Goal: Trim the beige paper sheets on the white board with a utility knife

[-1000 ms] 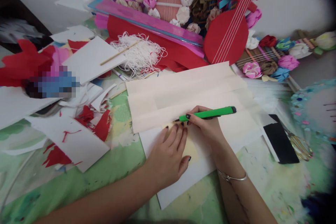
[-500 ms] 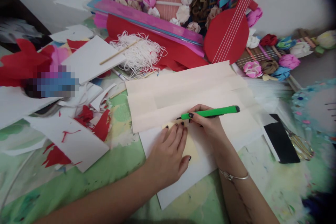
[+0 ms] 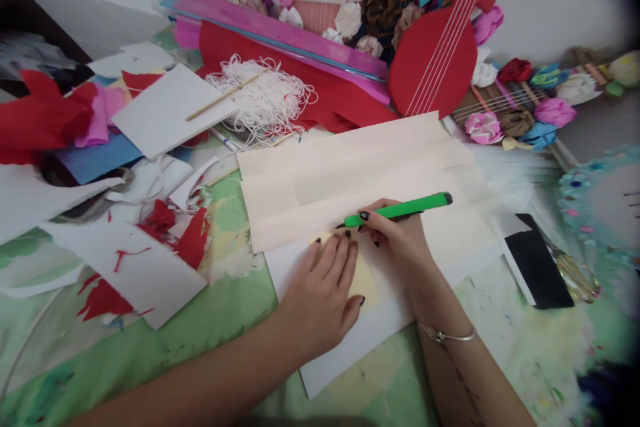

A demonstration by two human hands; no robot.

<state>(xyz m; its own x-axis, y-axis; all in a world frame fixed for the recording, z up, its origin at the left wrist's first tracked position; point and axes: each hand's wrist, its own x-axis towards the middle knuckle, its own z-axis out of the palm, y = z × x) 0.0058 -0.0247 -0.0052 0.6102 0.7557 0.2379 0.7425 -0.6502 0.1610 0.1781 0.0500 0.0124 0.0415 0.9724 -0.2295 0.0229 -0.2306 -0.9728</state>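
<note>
So, right hand (image 3: pixel 400 240): gripped the green pen (image 3: pixel 423 203) between thumb and fingers; wore a bracelet (image 3: pixel 445 335) at the wrist.
Pen pose: slanted low, butt end up to the right, dark tip just beside the left fingertips. Could not tell whether touching paper.
Left hand (image 3: pixel 317 307): rested flat, fingers forward, thumb out to the side, grasped nothing. Covered part of the yellow piece (image 3: pixel 369 283).
Yellow piece: lay on the white sheet (image 3: pixel 327 370), partly hidden by the left hand.
Beige sheet (image 3: pixel 360 160): lay creased beyond the left fingertips, overlapped the white sheet.
Just changed: drew the pen back slightly, lifted its butt end a bit; kept the left hand in place.
Meaning for the work: probably only reset the tip, with the yellow piece likely kept steady.
Left side: held a white board (image 3: pixel 165 113), with a thin stick (image 3: pixel 220 99) lying across it and onto the string pile (image 3: pixel 265 110); red scraps (image 3: pixel 193 243) nearer.
Far side: showed a red lute-shaped piece (image 3: pixel 433 67) with white strings.
Right side: had a black rectangle (image 3: pixel 540 270) just beside scissors (image 3: pixel 575 273).
Underneath: spread a green patterned cloth (image 3: pixel 165 347).
</note>
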